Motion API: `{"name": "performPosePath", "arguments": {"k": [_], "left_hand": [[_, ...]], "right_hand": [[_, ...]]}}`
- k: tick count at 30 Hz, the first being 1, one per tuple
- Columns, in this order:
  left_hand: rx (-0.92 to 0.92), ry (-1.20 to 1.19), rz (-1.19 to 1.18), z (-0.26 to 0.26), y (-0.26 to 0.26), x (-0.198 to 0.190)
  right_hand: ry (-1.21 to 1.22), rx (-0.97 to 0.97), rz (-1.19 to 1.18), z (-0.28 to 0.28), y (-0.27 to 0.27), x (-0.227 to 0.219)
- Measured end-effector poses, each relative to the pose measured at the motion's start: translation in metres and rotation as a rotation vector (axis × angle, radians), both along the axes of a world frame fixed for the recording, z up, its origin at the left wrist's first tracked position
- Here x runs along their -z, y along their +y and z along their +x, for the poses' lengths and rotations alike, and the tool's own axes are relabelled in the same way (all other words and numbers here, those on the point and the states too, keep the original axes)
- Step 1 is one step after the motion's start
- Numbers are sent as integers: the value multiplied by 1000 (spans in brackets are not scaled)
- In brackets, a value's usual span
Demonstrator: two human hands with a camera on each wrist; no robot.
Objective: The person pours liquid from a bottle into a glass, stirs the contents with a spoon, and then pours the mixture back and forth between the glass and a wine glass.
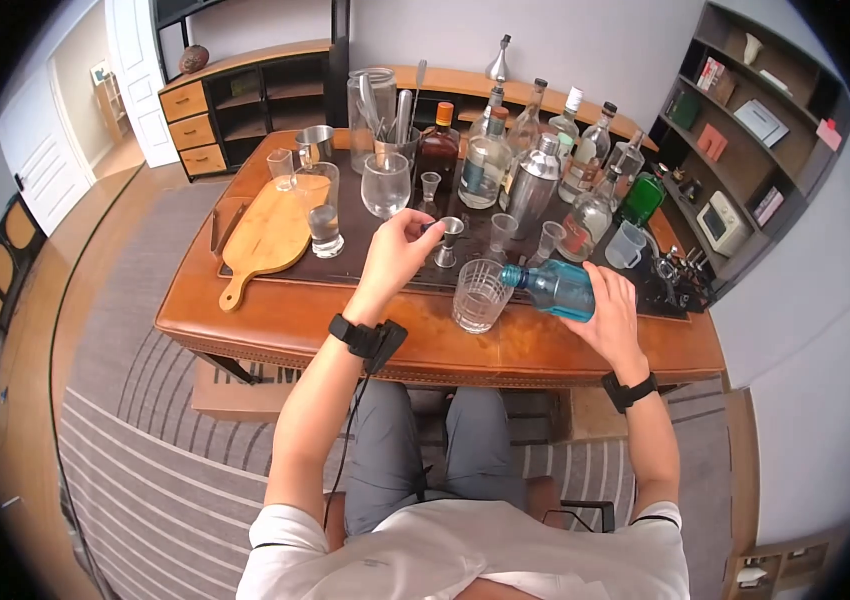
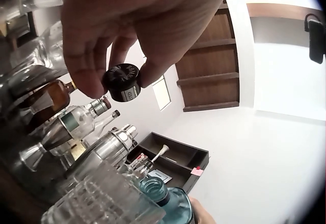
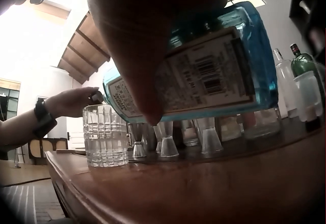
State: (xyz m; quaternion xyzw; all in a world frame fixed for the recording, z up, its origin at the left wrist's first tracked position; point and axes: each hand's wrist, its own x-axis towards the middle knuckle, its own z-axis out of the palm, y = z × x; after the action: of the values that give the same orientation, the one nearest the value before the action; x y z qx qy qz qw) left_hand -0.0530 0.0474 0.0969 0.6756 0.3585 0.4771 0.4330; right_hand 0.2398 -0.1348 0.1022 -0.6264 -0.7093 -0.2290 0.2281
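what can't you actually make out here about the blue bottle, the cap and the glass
- Blue bottle: whether liquid is flowing; too small in the head view, mouth hidden behind the glass in the right wrist view.
- Right hand: its blurred fingers cover much of the bottle in the right wrist view.
- Black cap: lettering too blurred to read; pinched by the left hand.
- Glass: cut off by the bottom edge in the left wrist view.

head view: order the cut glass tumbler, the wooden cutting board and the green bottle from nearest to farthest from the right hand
From the right hand:
1. cut glass tumbler, just left of it at the blue bottle's mouth.
2. green bottle, behind it, toward the shelves.
3. wooden cutting board, far left on the table.
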Motion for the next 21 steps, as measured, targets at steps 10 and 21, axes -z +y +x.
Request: {"name": "performPosePath", "arguments": {"k": [10,21], "left_hand": [[128,-120,22,7,-4,1],[112,23,249,54,-29,-50]], "right_hand": [[131,15,26,-1,4,9],[1101,-117,137,-6,30,39]]}}
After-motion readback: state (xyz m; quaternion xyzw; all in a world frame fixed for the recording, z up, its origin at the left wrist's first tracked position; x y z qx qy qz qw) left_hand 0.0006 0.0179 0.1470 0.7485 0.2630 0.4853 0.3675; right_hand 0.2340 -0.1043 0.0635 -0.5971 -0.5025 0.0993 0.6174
